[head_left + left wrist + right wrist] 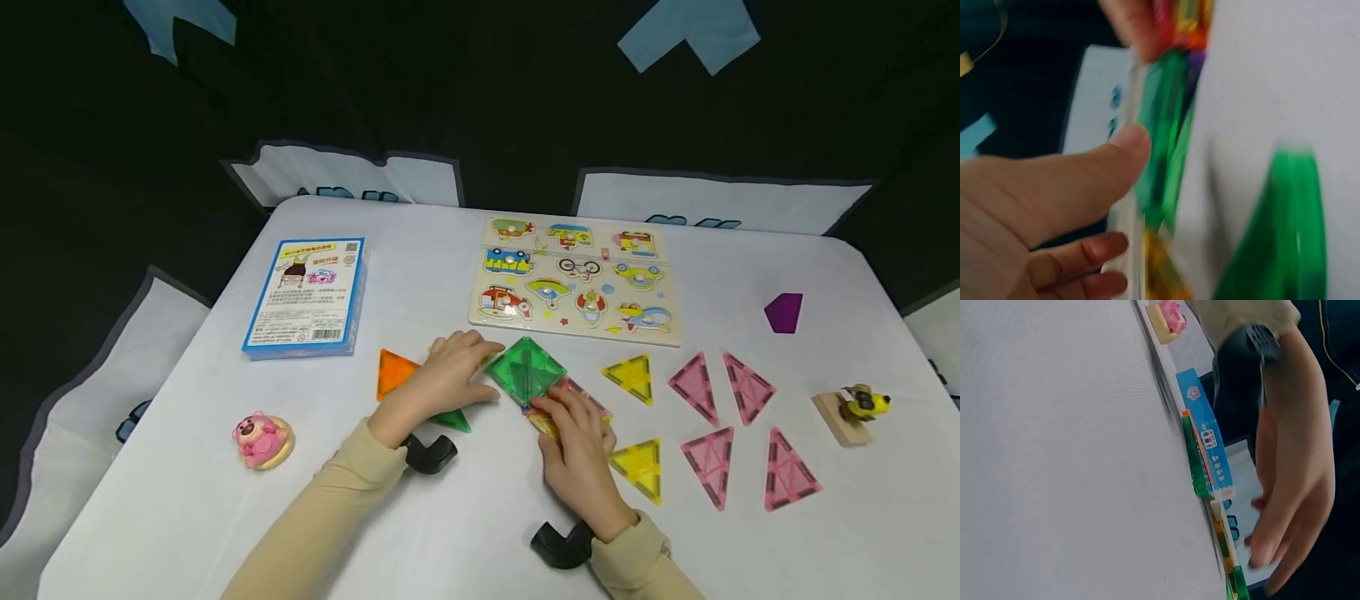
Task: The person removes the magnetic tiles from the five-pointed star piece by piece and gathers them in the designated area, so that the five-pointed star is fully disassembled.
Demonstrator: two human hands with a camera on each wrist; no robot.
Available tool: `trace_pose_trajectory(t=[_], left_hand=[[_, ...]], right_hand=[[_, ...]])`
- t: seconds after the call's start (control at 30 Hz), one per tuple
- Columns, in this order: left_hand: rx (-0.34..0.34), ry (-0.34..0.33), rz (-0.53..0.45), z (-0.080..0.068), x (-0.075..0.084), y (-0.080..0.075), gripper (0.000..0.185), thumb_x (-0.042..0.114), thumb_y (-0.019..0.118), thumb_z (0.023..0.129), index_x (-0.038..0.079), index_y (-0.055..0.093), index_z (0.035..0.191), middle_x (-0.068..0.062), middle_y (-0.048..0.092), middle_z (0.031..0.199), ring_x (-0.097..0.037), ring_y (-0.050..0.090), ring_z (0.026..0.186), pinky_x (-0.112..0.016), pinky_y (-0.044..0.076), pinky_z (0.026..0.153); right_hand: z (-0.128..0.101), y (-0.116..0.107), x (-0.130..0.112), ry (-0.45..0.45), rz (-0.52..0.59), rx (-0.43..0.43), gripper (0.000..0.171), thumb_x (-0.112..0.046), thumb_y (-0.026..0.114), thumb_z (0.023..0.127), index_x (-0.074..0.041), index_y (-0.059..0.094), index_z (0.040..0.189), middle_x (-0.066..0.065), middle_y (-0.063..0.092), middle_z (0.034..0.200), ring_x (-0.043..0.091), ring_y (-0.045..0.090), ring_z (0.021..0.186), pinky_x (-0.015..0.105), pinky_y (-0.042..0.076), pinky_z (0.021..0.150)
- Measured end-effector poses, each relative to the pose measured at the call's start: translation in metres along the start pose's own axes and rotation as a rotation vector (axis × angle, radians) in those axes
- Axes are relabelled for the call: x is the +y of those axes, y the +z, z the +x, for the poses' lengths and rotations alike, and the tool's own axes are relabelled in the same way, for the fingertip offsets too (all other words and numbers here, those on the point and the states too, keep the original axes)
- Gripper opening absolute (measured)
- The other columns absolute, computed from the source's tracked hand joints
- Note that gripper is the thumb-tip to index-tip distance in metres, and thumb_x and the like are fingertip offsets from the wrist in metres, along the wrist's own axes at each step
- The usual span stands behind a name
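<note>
Both hands, left hand (442, 375) and right hand (577, 450), touch translucent green square tile (527, 370).

A white table (1054, 456) fills the left of the right wrist view; a hand (1291, 475) with a dark wrist strap (1244, 362) hangs at the right, fingers loosely straight; green and orange tiles (1194, 465) lie edge-on beside a blue box (1210, 440); a pink toy (1169, 319) sits at the top.
</note>
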State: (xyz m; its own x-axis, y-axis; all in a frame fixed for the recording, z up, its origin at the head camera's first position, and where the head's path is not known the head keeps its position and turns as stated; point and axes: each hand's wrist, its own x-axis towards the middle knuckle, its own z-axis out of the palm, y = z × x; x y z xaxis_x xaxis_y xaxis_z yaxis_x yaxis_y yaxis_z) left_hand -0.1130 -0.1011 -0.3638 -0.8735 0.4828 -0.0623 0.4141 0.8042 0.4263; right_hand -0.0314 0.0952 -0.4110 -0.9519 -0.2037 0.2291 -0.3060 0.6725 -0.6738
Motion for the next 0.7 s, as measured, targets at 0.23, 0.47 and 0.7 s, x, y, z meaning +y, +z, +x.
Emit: trace_pose_trajectory(t=[0.23,0.47,0.7], left_hand=[[0.026,-0.121,0.039,0.014,0.019,0.015,0.062,0.038,0.075,0.072,-0.001,0.057,0.116,-0.013,0.061,0.105,-0.027,0.053,0.094,-0.037,0.037,0.077],[0.036,-0.242,-0.190,0.016,0.024,0.015,0.052,0.032,0.074,0.074,-0.001,0.055,0.110,-0.011,0.060,0.084,-0.022,0.055,0.075,-0.035,0.042,0.071],[0.066,-0.170,-0.480,0.010,0.018,0.016,0.031,0.019,0.065,0.085,0.005,0.054,0.109,0.000,0.043,0.062,-0.011,0.038,0.049,-0.023,0.033,0.046]], right_hand=[[0.001,0.003,0.000,-0.014,-0.050,0.016,0.040,-0.006,0.068,0.078,-0.010,0.059,0.117,0.011,0.045,0.128,0.032,0.026,0.123,0.055,0.015,0.085],[0.002,0.001,0.000,-0.007,-0.084,0.013,0.041,-0.006,0.069,0.078,-0.011,0.060,0.118,0.010,0.046,0.126,0.030,0.027,0.122,0.053,0.016,0.085],[0.002,-0.001,0.000,0.005,-0.090,-0.001,0.041,-0.007,0.068,0.080,-0.012,0.059,0.120,0.009,0.046,0.127,0.030,0.026,0.122,0.054,0.015,0.086]])
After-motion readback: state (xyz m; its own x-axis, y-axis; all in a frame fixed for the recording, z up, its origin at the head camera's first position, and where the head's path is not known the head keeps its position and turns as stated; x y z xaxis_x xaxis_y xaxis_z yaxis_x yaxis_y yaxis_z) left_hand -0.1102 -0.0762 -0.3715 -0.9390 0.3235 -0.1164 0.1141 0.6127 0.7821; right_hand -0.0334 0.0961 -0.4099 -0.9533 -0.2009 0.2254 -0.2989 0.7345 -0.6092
